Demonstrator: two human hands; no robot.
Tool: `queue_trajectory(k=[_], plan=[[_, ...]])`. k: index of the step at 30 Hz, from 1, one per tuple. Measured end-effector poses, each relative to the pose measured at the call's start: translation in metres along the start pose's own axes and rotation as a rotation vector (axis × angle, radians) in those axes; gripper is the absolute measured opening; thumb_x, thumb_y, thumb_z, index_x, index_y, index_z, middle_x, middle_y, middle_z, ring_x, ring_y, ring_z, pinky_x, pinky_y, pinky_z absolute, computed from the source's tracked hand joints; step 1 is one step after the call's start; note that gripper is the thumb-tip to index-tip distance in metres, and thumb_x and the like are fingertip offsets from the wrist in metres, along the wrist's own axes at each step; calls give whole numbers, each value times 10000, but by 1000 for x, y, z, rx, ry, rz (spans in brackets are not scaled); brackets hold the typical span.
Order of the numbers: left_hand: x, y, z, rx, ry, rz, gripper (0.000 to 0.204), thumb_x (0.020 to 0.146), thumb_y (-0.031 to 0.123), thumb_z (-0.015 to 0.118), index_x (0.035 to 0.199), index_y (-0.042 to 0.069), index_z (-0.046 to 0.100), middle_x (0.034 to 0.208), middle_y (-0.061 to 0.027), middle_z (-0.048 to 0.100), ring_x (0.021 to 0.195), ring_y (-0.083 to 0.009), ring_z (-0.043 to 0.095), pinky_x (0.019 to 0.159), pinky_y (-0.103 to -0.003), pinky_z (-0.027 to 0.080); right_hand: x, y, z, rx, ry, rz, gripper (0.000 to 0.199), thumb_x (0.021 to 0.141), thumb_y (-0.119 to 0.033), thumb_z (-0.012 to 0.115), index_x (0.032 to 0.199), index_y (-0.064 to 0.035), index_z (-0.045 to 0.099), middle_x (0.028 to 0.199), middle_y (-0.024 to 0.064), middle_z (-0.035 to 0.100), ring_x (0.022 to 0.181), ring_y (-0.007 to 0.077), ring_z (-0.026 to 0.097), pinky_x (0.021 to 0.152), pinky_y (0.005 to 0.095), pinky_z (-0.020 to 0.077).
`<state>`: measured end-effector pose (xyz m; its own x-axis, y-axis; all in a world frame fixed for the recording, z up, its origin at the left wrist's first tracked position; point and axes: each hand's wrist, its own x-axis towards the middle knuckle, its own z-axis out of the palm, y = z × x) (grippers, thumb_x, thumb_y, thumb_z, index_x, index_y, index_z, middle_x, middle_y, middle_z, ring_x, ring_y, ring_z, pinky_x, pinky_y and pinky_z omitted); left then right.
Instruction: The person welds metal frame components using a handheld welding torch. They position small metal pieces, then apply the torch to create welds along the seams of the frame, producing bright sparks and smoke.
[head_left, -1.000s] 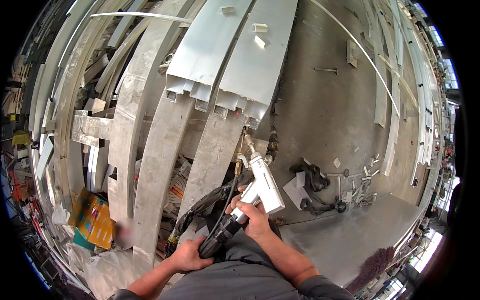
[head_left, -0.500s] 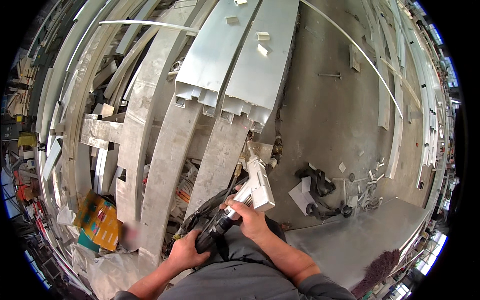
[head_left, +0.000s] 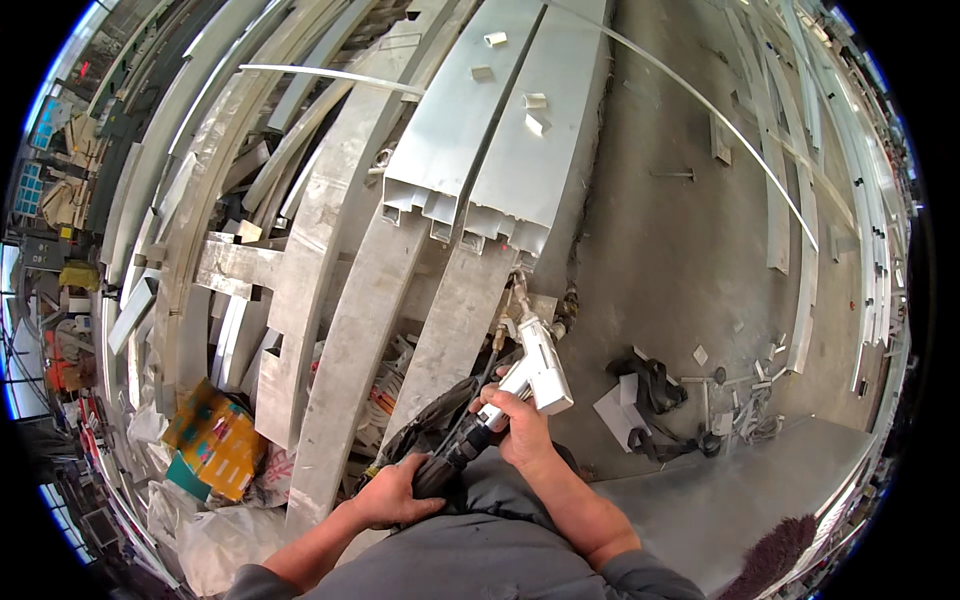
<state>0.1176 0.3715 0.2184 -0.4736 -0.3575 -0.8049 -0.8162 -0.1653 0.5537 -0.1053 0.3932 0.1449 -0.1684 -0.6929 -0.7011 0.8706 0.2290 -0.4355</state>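
My right hand (head_left: 523,428) is closed around the grip of a white welding gun (head_left: 543,368), with its fingers near the trigger side. The gun's narrow metal nozzle points away from me, close to the cut ends of two long silvery metal profiles (head_left: 520,180). A small red dot shows on the end of the right profile. Lower and to the left, my left hand (head_left: 398,494) is wrapped round the thick black cable (head_left: 458,455) that runs from the base of the gun. Some of its fingers are hidden beneath the cable.
Dull metal beams (head_left: 345,370) lie under the profiles, with scrap between them. Several small offcuts (head_left: 535,101) sit on top. At the lower left are a yellow-orange box (head_left: 215,440) and plastic bags (head_left: 225,545). Black straps (head_left: 655,385) and a purple brush (head_left: 775,555) lie to the right.
The view has shifted, so the profiles and beams appear farther right and slightly lower. Both hands keep their hold, and the gun's nozzle remains near the profile ends.
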Motion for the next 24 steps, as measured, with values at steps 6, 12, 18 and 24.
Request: queue_trajectory(k=[6,12,18,24], plan=[[3,-2,17,54,-48,122,735,768,358,802,1305,-43,502,1009,-293,678,974,-418,679,857,-445,535,-19,-4,-25,67,41,-75,391,810,-9,649,1172,-28,505,822,132,627,743,279,646,723,421,536],[13,13,33,140,-82,206,713,760,322,831,1275,-48,506,1011,-296,659,982,-414,668,874,-422,514,-20,-21,-36,191,34,-132,332,810,-22,614,1127,-34,517,767,116,578,679,253,589,658,410,527],[15,37,30,-59,-37,199,622,737,270,832,1190,-57,557,972,-223,696,918,-283,691,828,-387,534,-10,-53,-24,34,-85,-63,441,781,-15,675,1181,-24,488,825,127,637,734,278,655,717,411,544],[21,68,24,-246,-39,206,540,712,249,805,1130,-23,597,957,-196,689,887,-283,681,809,-378,526,-4,-93,-13,-37,-237,-48,620,750,-41,686,1321,-65,448,950,126,637,888,284,639,844,422,526]])
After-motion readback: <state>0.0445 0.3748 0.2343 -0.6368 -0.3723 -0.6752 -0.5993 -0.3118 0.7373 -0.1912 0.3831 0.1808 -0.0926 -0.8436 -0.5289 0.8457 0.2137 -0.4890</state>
